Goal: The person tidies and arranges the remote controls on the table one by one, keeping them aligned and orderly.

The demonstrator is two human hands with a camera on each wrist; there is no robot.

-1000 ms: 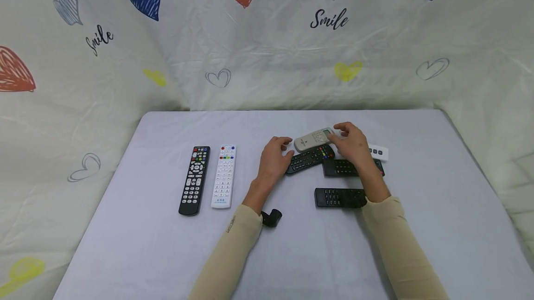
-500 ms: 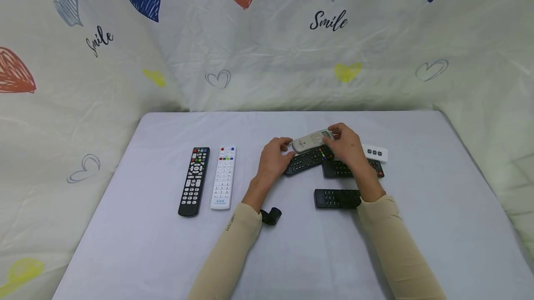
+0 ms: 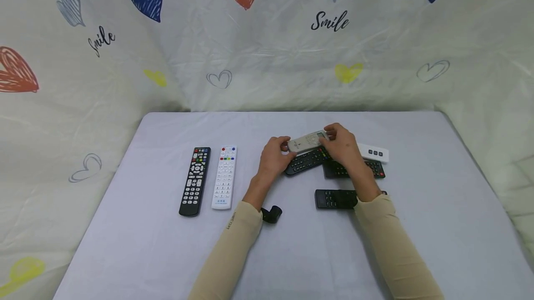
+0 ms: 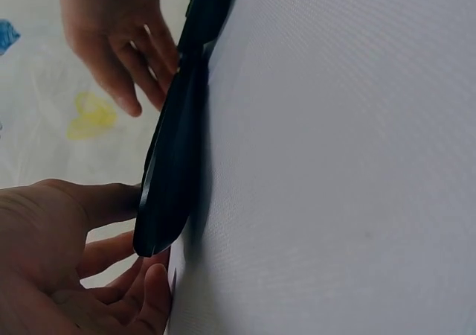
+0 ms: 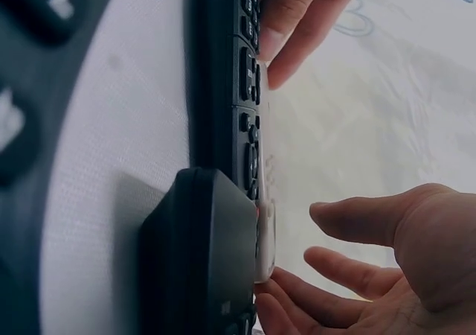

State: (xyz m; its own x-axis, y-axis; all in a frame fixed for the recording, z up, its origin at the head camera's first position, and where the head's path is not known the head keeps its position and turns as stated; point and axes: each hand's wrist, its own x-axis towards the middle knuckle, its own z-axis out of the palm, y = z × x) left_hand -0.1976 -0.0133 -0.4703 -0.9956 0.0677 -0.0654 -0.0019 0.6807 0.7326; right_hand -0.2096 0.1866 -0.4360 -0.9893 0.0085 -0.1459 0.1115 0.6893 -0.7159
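Note:
In the head view, a grey remote control [image 3: 306, 142] with a small display lies slanted between my two hands, just beyond a black remote [image 3: 308, 161]. My left hand [image 3: 273, 158] is at their left ends, its thumb by the black remote and its fingertips by the grey one. My right hand [image 3: 343, 146] reaches over the grey remote's display end. In the right wrist view, the thumb [image 5: 357, 219] stands apart from the pale remote [image 5: 265, 246] while the fingertips meet its end. Below the left thumb, in the left wrist view, is the black remote's end [image 4: 163, 216].
Another black remote [image 3: 375, 169] and a white remote [image 3: 373, 153] lie partly under the right forearm; a further black one [image 3: 335, 199] lies nearer. At left, a long black remote [image 3: 194, 181] and a white remote [image 3: 224, 177] lie side by side on the white table [image 3: 146, 244].
My right hand has moved left, and the grey remote has slid left toward my left hand. The left hand has stayed almost still. More of the white remote at right shows.

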